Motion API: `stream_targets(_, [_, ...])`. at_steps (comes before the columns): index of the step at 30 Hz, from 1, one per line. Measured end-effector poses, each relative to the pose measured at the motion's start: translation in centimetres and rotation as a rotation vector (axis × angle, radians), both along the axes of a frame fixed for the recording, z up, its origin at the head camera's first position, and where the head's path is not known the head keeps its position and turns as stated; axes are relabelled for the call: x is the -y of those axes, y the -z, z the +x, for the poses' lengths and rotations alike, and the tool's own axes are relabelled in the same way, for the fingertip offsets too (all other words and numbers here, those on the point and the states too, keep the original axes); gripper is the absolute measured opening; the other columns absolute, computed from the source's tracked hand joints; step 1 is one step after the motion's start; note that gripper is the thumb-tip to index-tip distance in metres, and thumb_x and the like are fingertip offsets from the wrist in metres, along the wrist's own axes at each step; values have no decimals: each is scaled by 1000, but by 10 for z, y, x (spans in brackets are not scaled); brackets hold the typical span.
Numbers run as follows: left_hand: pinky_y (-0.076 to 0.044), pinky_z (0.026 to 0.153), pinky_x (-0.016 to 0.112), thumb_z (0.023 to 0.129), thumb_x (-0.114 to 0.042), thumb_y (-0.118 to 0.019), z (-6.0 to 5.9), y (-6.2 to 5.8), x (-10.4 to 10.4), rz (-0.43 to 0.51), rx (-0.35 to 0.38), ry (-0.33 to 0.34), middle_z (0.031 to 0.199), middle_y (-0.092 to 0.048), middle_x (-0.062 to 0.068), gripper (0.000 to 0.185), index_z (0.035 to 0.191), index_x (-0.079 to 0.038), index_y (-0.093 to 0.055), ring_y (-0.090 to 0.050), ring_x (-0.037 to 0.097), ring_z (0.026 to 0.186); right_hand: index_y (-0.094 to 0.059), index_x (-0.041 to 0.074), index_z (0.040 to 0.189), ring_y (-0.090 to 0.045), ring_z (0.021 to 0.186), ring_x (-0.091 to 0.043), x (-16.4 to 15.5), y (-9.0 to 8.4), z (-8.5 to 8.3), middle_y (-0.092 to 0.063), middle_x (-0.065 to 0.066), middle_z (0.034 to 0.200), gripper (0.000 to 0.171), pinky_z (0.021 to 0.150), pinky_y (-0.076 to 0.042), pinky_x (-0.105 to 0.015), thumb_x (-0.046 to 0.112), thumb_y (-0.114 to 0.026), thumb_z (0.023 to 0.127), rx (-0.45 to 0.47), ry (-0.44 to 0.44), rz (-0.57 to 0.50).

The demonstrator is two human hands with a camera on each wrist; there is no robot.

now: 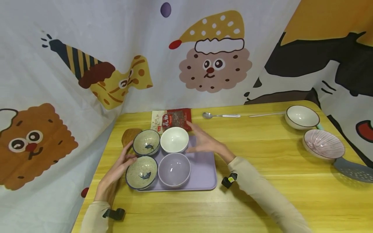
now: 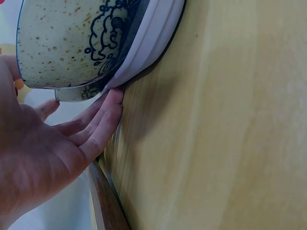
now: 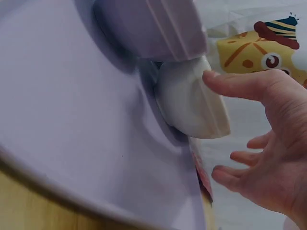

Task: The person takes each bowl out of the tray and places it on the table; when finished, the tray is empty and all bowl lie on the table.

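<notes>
Four bowls sit two by two on a lavender tray (image 1: 205, 168) at the near-left part of the yellow wooden bench (image 1: 262, 194): two speckled fish-painted bowls on the left, one behind (image 1: 146, 142) and one in front (image 1: 141, 171), a white bowl (image 1: 174, 139) behind on the right and a lavender bowl (image 1: 174, 169) in front of it. The head view alone shows the whole set. The left wrist view shows what it cannot: the left hand (image 2: 53, 143) lies with straight fingers (image 2: 111, 106) whose tips touch the tray's edge under the speckled bowl, gripping nothing. The right wrist view shows the right hand (image 3: 266, 143) spread wide, thumb at the white bowl's rim, whether touching I cannot tell.

Right of the bowls the tray is bare, and the bench is bare in front of it. A wooden spatula (image 1: 128, 136) lies just left of the tray, a red seasoning packet (image 1: 172, 118) just behind it.

Well apart on the right: one white bowl (image 1: 301, 117), one pink ribbed bowl (image 1: 323, 144), one grey slotted turner (image 1: 354, 170). One metal spoon (image 1: 220, 115) lies at the back edge.
</notes>
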State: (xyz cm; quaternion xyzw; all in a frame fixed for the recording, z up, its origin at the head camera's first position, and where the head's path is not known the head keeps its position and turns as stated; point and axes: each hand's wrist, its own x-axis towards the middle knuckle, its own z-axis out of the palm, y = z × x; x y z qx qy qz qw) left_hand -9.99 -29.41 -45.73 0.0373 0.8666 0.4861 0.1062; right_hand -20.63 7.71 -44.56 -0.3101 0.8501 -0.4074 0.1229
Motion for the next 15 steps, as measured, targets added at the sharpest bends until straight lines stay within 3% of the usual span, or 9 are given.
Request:
stream_targets(4, [-42,104,40,107,-17,-47,0,1,0,2,-2,5,136,-57,31,74,164,-17,-1,-54,36,127,-15,2,162,-22,153,-38,10,2,-6,-21,-21,166,123,121,-23,-57,24,-93,69,-4,-45,-9])
stream_targets(10, [-42,104,41,107,-15,-47,0,2,0,11,-8,7,135,-58,31,74,164,-16,-1,-55,34,125,-20,2,160,-34,148,-37,23,3,-16,-30,-21,162,121,119,-30,-55,14,-93,65,61,-125,-33])
stream_targets(15, [-42,104,40,107,-15,-47,0,1,1,17,-6,5,136,-57,31,74,165,-17,-1,-54,32,126,-21,4,161,-31,150,-35,27,1,-25,-30,-19,163,122,121,-27,-54,14,-92,63,111,-179,-9])
